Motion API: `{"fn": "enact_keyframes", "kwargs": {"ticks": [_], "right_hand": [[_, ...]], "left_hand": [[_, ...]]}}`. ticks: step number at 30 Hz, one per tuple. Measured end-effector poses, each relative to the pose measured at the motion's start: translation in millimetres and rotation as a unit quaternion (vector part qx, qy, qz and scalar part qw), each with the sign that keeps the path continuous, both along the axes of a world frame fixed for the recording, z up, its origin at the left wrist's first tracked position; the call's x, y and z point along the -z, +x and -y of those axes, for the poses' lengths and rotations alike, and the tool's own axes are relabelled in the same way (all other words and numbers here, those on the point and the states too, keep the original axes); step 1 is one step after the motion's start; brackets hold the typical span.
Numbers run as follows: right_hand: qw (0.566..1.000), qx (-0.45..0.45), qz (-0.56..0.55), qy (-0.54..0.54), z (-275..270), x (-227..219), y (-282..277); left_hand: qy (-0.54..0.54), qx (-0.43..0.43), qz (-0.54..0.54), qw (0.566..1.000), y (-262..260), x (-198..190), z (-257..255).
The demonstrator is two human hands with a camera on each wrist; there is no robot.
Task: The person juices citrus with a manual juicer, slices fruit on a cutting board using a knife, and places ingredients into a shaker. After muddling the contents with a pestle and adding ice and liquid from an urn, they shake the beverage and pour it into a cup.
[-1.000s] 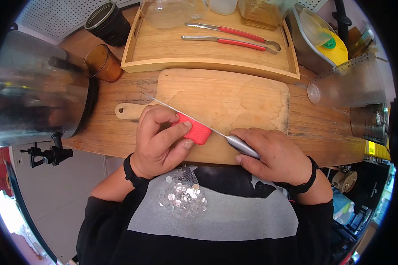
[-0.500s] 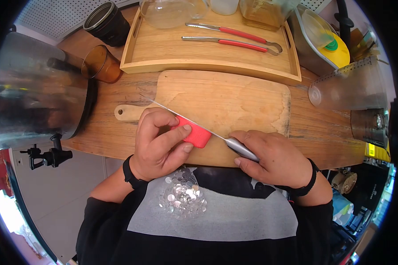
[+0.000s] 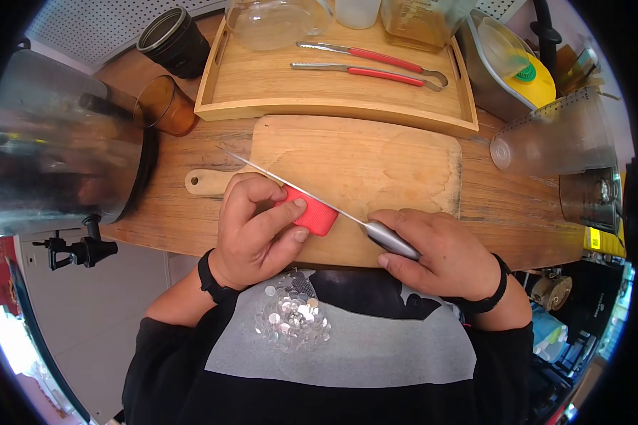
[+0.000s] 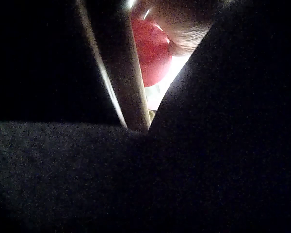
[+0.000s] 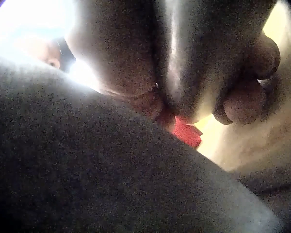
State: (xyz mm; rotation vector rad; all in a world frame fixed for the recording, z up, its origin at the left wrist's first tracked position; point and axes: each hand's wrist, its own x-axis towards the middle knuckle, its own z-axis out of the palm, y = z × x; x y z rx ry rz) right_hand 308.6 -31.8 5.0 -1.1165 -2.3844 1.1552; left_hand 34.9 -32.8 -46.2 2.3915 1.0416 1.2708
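Note:
In the head view my left hand [image 3: 252,230] pinches a small red block [image 3: 317,217] with a rounded corner between thumb and fingers, over the near edge of the wooden cutting board [image 3: 376,156]. My right hand [image 3: 446,251] grips a knife by its grey metal handle [image 3: 391,241]. The thin blade [image 3: 262,170] runs up and left along the block's far side, seen almost edge-on, its tip past the board's handle. In the dark left wrist view the red block [image 4: 153,53] shows its rounded end. The right wrist view shows the knife handle [image 5: 184,92] under curled fingers.
Behind the board stands a wooden tray [image 3: 262,106] with red-handled tongs [image 3: 376,55] and glassware. An amber glass [image 3: 164,106] and a large metal container [image 3: 64,142] are at left. A clear plastic pitcher [image 3: 553,134] lies at right. The table's front edge is close to the body.
The knife has shifted slightly along the red block, and a little more of its blade's face shows now. Both hands keep their holds, and the left hand stays nearly still.

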Motion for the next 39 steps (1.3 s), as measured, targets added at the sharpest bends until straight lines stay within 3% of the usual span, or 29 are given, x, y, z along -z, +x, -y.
{"fn": "enact_keyframes", "kwargs": {"ticks": [6, 11, 24, 30, 39], "right_hand": [[1.0, 0.007, -0.027, 0.004, 1.1, -6.5, 0.6], [1.0, 0.008, 0.026, 0.01, 1.3, 0.6, -3.7], [1.0, 0.0, 0.027, 0.01, 0.3, 0.9, -1.1], [0.999, 0.007, -0.035, 0.001, 1.1, -6.4, 1.4], [0.999, 0.004, 0.039, 0.0, -0.5, 0.0, -3.3]], "left_hand": [[0.001, 0.001, 0.0, 1.0, 0.6, 0.0, -0.4], [0.002, 0.007, 0.001, 1.0, -0.2, -0.7, -1.1], [0.0, 0.002, 0.007, 1.0, 1.0, 0.0, -0.5], [-0.001, 0.004, 0.004, 1.0, 0.5, 0.3, 0.0], [-0.001, 0.005, 0.001, 1.0, -0.7, 0.4, -0.2]]}}
